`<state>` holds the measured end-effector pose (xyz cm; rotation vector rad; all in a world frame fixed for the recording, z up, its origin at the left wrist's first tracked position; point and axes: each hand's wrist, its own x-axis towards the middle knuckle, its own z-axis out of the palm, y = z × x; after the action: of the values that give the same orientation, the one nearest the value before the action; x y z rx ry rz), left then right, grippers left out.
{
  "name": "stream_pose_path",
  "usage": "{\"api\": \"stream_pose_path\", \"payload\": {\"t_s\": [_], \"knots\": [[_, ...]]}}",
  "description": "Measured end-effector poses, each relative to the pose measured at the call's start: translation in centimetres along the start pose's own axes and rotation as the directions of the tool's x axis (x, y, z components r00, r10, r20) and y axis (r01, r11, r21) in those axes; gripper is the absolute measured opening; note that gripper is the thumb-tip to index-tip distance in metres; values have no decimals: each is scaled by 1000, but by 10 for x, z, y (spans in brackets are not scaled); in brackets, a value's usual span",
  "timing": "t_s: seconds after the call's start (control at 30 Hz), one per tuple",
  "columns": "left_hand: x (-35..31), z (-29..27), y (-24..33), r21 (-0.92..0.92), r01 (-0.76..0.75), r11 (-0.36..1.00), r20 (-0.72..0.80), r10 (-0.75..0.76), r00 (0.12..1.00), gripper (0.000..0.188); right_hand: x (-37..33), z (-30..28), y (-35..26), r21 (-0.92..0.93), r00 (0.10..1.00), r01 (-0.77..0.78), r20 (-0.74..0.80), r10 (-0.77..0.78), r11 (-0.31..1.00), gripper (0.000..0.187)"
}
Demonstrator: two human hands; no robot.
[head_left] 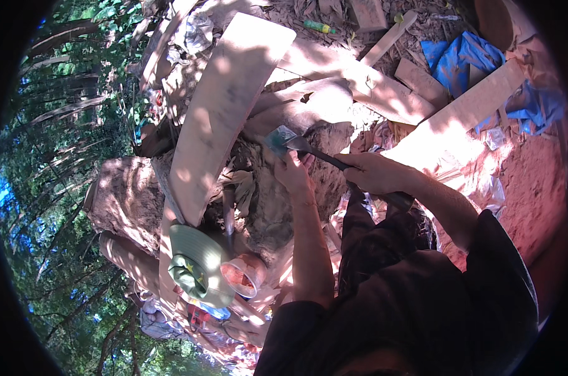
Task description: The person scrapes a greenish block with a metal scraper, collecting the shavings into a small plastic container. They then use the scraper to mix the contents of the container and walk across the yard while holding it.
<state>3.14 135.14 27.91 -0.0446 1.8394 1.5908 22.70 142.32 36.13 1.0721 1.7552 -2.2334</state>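
My right hand (pixel 373 173) is closed round the dark handle of a hatchet-like tool (pixel 321 156) with a broad flat metal head. The head points away to the left, over my left hand (pixel 291 170). My left fingers are closed on a small teal flat piece (pixel 275 143) at the blade's edge; whether it is a separate block or part of the head I cannot tell. Beneath both hands lies a rough pale log (pixel 329 143). A long wide board (pixel 224 106) slants beside them on the left.
A green brimmed hat (pixel 199 260) and an orange-brown bucket (pixel 243 276) stand at the lower left. Planks (pixel 459 109), a blue tarp (pixel 462 59) and a green bottle (pixel 320 27) lie on the far side. A large stone (pixel 126 197) sits left, by trees.
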Motion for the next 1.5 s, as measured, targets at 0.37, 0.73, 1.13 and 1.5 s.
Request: {"api": "stream_pose_path", "payload": {"t_s": [0.37, 0.73, 1.13, 1.5], "knots": [[-1, -2, 2, -2, 39, 999, 91, -39, 995, 26, 17, -3, 2, -42, 998, 47, -37, -49, 998, 47], [0, -17, 11, 138, -15, 990, 117, -1, 993, 16, 54, 2, 48, 74, 957, -50, -283, 69, 996, 49], [-8, -37, 8, 125, -131, 983, 138, 113, 984, 17, -6, 35, 48, -267, 884, 217, -354, -305, 939, 52], [6, -58, 18, 201, -130, 971, 82, 115, 990, 17, 8, 26, 42, -150, 956, 112, -253, -147, 982, 47]]}}
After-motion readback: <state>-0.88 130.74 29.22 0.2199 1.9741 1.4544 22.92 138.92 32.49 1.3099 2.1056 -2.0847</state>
